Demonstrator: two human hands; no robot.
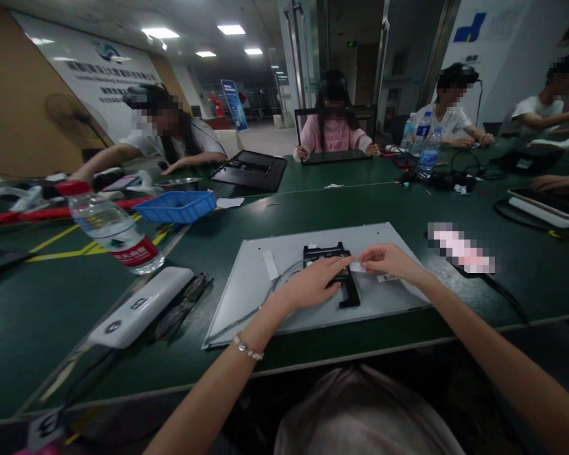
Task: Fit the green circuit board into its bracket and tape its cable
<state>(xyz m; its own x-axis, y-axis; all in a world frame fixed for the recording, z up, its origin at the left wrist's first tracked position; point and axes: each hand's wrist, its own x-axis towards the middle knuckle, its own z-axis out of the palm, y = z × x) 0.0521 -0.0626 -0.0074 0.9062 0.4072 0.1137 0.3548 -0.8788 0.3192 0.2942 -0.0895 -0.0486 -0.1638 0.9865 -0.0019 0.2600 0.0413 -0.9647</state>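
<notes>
A flat pale grey panel (pixel 246 278) lies on the green table in front of me. On its middle sits a black bracket-like part (pixel 349 294), with a grey cable (pixel 252 313) running off to the panel's lower left. My left hand (pixel 313 281) rests over the bracket, its fingers stretched out and covering much of it. Just to the right, my right hand (pixel 384 260) pinches a small white piece (pixel 358 267) beside the bracket's edge. A white strip (pixel 270 265) lies on the panel to the left.
Left of the panel are a water bottle (pixel 116 230), a white power bank (pixel 142 306), glasses (pixel 183 303) and a blue tray (pixel 175 206). A phone (pixel 462 249) lies to the right. Several people sit around the table; one holds a black frame (pixel 334 158).
</notes>
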